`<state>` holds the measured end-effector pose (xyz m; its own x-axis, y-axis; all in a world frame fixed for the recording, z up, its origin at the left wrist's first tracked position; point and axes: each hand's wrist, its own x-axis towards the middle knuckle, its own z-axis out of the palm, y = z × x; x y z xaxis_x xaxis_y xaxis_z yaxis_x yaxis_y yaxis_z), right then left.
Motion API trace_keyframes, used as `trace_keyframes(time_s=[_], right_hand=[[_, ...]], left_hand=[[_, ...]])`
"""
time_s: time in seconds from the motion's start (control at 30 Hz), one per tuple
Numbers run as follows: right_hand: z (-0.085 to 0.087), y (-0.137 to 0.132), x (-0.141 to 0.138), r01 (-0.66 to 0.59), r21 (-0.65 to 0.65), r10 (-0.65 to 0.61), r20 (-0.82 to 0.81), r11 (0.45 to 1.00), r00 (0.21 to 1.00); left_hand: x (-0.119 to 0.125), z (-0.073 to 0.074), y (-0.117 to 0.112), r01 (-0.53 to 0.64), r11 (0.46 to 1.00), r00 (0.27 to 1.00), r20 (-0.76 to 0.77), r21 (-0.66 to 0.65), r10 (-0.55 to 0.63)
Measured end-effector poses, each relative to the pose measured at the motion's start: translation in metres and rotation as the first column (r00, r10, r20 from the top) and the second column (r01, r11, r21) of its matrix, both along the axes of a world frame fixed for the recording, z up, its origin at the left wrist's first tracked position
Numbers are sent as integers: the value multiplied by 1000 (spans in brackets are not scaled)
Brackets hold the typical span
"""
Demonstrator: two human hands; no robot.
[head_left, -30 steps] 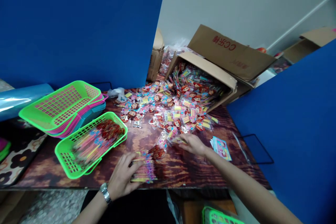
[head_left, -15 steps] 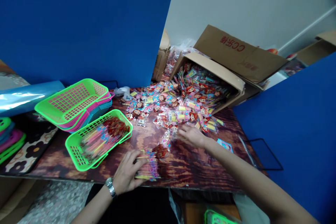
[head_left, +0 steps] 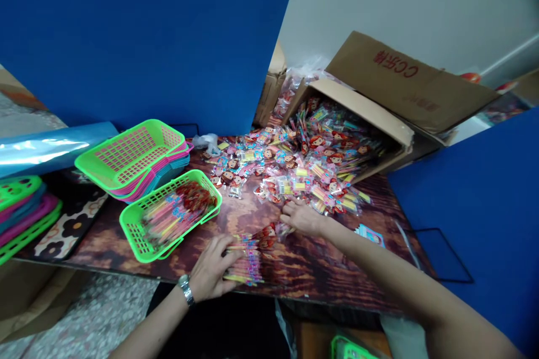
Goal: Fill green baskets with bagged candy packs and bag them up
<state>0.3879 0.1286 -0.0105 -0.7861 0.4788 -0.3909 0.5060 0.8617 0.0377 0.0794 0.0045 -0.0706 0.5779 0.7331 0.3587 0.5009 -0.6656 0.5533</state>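
Note:
My left hand (head_left: 213, 274), with a watch on its wrist, lies on a small stack of wrapped candy sticks (head_left: 248, 261) near the table's front edge, fingers curled over them. Fingers extended, my right hand (head_left: 304, 217) touches a packet at the near edge of the loose pile of cartoon-face candy packets (head_left: 290, 171). That pile spills from a tipped cardboard box (head_left: 370, 118) at the back. A green basket (head_left: 168, 214) with several packets lined up inside sits left of my hands.
Empty green, pink and blue baskets are stacked (head_left: 137, 157) behind the filled one, more (head_left: 21, 213) at far left. Blue partition panels (head_left: 475, 202) stand at back and right. A card packet (head_left: 370, 234) lies right of my forearm. A green basket (head_left: 349, 348) sits below the table.
The view has shifted so everything sits further right. My right hand moved along the near edge of the pile to another packet. My left hand stays on the stack.

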Motion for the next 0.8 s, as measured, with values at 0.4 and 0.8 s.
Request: trace_keyframes(time_s=[0.4, 0.8], right_hand=[[38, 6, -112, 68, -3, -68, -115, 998, 991], [20, 6, -97, 51, -291, -158, -358, 955, 920]], left_hand=[[2, 6, -2, -15, 999, 1000, 12, -44, 16], [2, 7, -3, 9, 999, 1000, 14, -50, -9]])
